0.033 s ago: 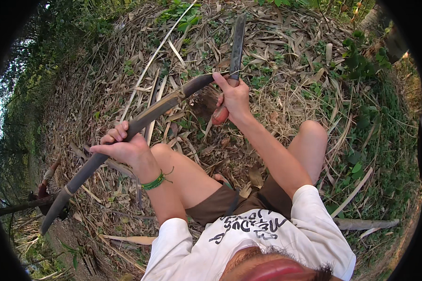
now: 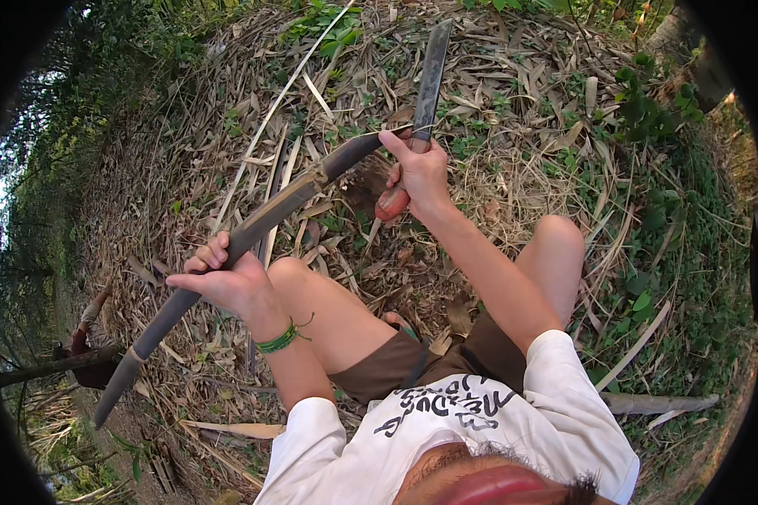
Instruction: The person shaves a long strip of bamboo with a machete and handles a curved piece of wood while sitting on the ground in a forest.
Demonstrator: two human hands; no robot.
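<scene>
My left hand (image 2: 227,282) is closed around a long dark bamboo pole (image 2: 269,215). The pole slants from the lower left up to the right, across my left knee. My right hand (image 2: 421,172) grips a long knife by its reddish handle (image 2: 392,204). The dark blade (image 2: 429,76) points up and away from me, and its base meets the upper end of the pole beside my fingers. A green band (image 2: 278,339) circles my left wrist. I am crouched, with both bare knees under my arms.
Dry bamboo leaves and split strips cover the ground (image 2: 497,101). A pale thin strip (image 2: 286,93) lies up the slope. Green weeds (image 2: 674,244) grow at the right, a grey stalk (image 2: 657,404) lies at the lower right, and a dark log (image 2: 50,366) at the left.
</scene>
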